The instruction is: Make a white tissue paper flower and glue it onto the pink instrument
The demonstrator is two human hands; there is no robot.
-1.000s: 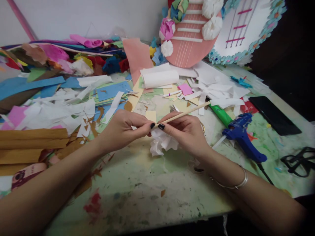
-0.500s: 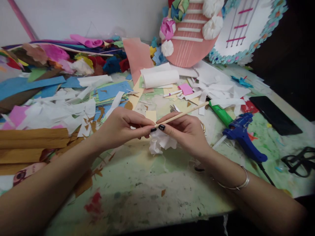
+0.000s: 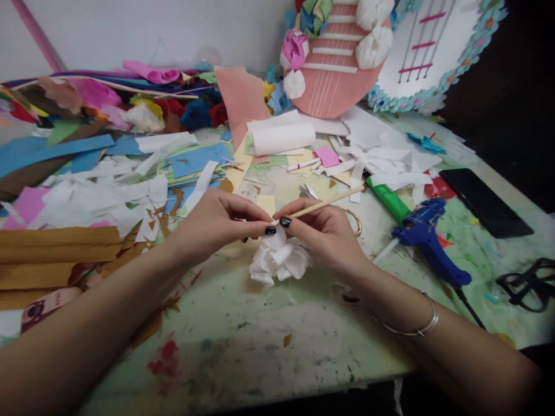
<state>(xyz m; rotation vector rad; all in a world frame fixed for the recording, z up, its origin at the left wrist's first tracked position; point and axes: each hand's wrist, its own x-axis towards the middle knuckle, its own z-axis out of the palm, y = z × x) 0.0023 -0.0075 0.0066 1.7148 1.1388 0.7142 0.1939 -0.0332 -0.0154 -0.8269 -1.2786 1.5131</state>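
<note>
Head view, looking down at a paint-stained counter (image 3: 243,346): two bare hands meet at the middle, both grasping. The left hand (image 3: 225,222) pinches the gathered neck of a ruffled white paper flower (image 3: 281,260) between thumb and fingers; the right hand (image 3: 323,231) pinches a thin wooden stick (image 3: 329,200) close to the same spot. The flower hangs just below the fingertips, petals downward, while the stick slants up and away to the right. The shaping looks well along — several overlapping petals are formed — and the work seems to be at the join of paper and stick. Whether that join is fixed cannot be told, as the fingers cover it; the visible length of stick is bare, with nothing wrapped around it. A blue glue gun (image 3: 422,237) lies to the right — neither hand touches it — and cut white paper strips (image 3: 99,190) lie heaped at left.
</note>
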